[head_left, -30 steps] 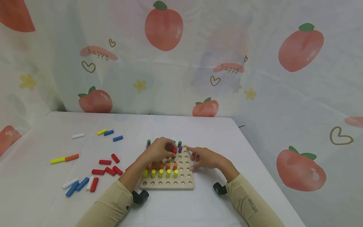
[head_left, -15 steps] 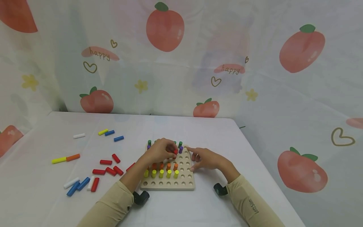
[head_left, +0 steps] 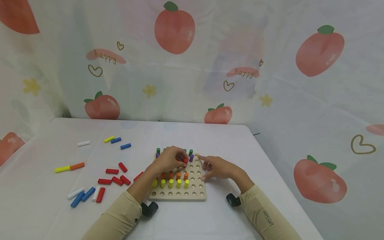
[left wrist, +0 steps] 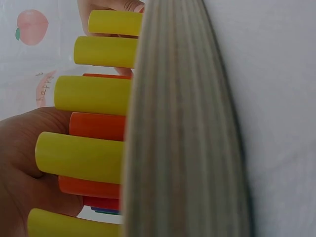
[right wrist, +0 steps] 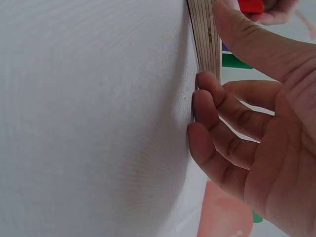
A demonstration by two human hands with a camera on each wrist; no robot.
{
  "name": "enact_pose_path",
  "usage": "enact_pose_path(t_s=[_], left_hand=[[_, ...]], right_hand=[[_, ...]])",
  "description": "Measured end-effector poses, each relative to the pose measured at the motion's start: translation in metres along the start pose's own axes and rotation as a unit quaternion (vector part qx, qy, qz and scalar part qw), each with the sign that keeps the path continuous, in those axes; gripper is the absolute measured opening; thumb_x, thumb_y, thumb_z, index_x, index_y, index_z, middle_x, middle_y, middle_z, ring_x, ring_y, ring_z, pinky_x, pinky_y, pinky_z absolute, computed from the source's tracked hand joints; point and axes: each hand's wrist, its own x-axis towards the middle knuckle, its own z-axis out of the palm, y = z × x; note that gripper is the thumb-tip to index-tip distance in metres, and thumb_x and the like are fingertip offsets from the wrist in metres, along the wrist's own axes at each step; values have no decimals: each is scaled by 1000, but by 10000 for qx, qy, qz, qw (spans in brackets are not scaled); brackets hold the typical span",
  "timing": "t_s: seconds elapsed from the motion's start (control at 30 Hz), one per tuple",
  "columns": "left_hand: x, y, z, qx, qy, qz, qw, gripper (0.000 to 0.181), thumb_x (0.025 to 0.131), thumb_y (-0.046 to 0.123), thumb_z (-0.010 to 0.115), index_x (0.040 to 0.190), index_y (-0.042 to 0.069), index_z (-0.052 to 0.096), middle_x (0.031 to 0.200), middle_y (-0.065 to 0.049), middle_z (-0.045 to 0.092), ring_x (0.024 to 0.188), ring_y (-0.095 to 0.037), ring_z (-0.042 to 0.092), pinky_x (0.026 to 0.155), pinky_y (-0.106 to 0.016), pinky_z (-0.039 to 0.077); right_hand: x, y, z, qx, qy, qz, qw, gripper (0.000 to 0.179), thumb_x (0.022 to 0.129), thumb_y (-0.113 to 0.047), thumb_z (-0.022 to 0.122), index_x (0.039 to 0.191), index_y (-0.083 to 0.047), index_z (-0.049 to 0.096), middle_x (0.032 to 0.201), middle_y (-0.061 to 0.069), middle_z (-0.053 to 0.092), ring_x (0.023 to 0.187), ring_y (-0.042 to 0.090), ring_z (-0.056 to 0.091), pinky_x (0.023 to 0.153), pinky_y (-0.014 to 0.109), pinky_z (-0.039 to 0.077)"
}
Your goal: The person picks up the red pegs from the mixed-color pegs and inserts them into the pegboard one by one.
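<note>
I see left hand (head_left: pixel 168 159) pinch red peg (head_left: pixel 186 160), axis seemingly upright; board (head_left: pixel 180 198) lies below fingertips. Right hand (head_left: pixel 219 167) farther, thumb and index apart, at board edge.

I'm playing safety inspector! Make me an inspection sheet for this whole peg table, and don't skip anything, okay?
Surface: white-covered table.
Job's things: board with holes; standing in it, yellow pegs in front, orange pegs next, purple pegs and green pegs toward the far edge.
Clutter: loose pegs lying left of the board, in red, blue, white, yellow and orange.
Left hand: pinches a red peg over the board; whether it's in a hole is unclear.
Right hand: at the board's right edge, no peg held.
Cables: nothing seen.
Surroundings: cloth backdrop with fruit, hearts, flowers and "happy".
</note>
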Motion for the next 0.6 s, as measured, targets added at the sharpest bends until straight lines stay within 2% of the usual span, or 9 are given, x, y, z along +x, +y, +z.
enact_pose_path(t_s=[0.6], left_hand=[[-2,1,0,154,26,26,9999,13,92,7,79,104,8,75,92,7,71,89,-11,66,91,-37,56]], right_hand=[[1,1,1,-81,32,93,9999,92,83,-24,89,160,-9,39,99,-3,59,95,19,55,78,33,49]])
